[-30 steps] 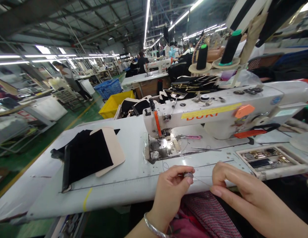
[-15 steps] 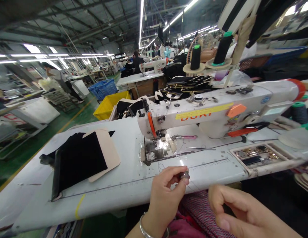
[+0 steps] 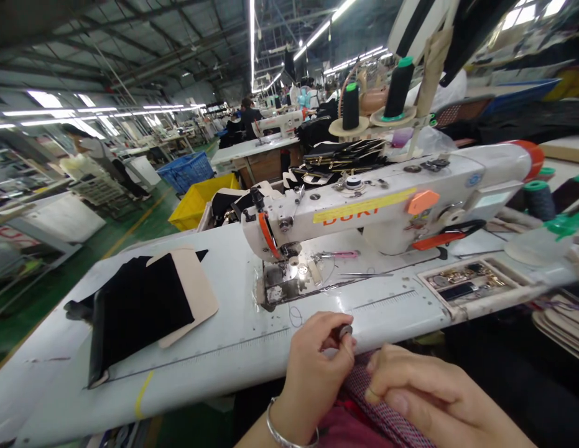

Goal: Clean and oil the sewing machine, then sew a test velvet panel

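Note:
My left hand, with a silver bangle on its wrist, pinches a small round metal bobbin over the front edge of the white sewing table. My right hand sits just to the right of it, fingers curled together above checked red fabric in my lap; a thin thread appears to run between the two hands. Behind them stands the white sewing machine, its needle plate a short way beyond the bobbin.
A stack of black pieces with a beige panel lies on the table's left. A tray of small metal parts is set in the table at right. Black thread cones stand behind the machine. Yellow and blue bins, other workstations and people fill the background.
My right hand has drawn back from the table edge toward my lap and closed in beside my left hand. The left hand still holds the bobbin. The view has shifted a little rightward.

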Action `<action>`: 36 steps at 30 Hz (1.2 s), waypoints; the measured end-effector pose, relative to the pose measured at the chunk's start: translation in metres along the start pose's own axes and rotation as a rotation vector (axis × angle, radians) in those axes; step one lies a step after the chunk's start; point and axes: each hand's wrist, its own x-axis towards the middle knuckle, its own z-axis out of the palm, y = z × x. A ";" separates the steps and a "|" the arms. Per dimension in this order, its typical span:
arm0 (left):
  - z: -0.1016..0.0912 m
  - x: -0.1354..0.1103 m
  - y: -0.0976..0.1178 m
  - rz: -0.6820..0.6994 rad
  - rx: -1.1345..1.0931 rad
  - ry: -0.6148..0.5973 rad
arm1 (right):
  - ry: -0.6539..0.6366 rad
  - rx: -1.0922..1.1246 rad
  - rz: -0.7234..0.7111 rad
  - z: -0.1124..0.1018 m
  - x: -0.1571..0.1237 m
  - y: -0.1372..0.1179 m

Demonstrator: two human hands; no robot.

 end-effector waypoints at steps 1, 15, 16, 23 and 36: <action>0.000 0.001 0.002 -0.047 -0.046 -0.015 | -0.017 0.076 -0.031 -0.001 -0.002 0.004; 0.007 -0.005 -0.013 -0.301 -1.179 -0.387 | 0.299 1.294 -0.066 0.004 0.005 0.023; 0.008 -0.006 -0.013 -0.297 -1.183 -0.370 | 0.290 1.318 -0.075 0.004 0.004 0.022; 0.004 -0.006 -0.010 -0.345 -1.065 -0.270 | 0.248 1.287 -0.154 -0.009 -0.008 0.026; -0.002 -0.003 0.010 -0.407 -0.936 -0.275 | 0.376 1.139 -0.066 -0.016 -0.030 0.033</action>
